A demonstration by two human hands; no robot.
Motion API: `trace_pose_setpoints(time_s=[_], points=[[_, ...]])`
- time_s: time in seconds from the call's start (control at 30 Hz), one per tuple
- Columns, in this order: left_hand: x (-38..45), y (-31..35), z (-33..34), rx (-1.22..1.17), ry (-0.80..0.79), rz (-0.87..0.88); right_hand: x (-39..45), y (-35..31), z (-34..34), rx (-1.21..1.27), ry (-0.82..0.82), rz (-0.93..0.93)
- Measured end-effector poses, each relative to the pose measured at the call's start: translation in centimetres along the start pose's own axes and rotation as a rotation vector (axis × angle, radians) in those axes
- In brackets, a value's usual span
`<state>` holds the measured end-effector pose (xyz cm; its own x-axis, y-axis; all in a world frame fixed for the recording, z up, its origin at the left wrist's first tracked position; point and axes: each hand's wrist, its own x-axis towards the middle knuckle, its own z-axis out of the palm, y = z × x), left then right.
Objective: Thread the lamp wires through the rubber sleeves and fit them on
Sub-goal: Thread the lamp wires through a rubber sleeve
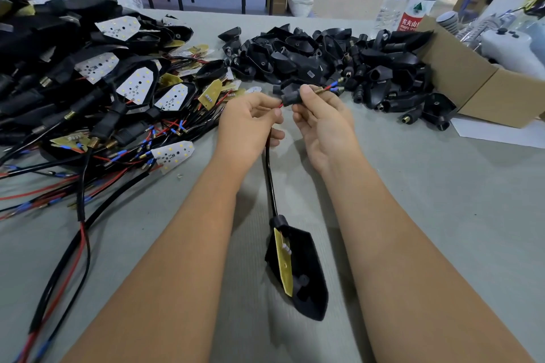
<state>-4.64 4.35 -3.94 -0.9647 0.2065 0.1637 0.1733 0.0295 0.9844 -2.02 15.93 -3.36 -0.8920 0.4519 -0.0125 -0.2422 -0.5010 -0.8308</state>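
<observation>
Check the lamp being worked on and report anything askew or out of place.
The yellow circuit board stands tilted on edge out of its black lamp housing, not seated flat. Otherwise the rubber sleeve is threaded normally, red wire entering it.

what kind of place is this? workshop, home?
Likely a small lamp-assembly workshop. A heap of wired lamp units lies on the left, a pile of black rubber sleeves on the right, and a cardboard box beside it, all on a grey worktable.

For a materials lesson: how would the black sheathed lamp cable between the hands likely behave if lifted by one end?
The black sheathed lamp cable probably flexes but holds shape: it curves gently below the left hand. The black lamp housing at its end would likely weigh it down and swing.
</observation>
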Motion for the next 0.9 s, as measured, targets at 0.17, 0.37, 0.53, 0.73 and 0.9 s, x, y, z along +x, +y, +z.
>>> trace_pose_setpoints(time_s=[0.17,0.37,0.53,0.73,0.9], points=[[0.0,0.0,-0.1,0.004,-0.015,-0.005,-0.2,0.1,0.3,-0.082,0.000,-0.069],[0.0,0.5,-0.1,-0.079,-0.084,-0.150,0.4,-0.4,-0.2,0.037,0.112,-0.082],[0.3,0.4,-0.4,-0.035,-0.042,-0.114,0.8,-0.6,-0.7,0.001,0.161,-0.088],[0.6,0.1,-1.1,-0.022,-0.055,-0.139,0.8,-0.7,-0.9,0.018,0.238,-0.127],[0.4,0.2,-1.2,0.027,-0.101,-0.121,0.7,-0.4,-0.9,-0.076,0.247,-0.171]])
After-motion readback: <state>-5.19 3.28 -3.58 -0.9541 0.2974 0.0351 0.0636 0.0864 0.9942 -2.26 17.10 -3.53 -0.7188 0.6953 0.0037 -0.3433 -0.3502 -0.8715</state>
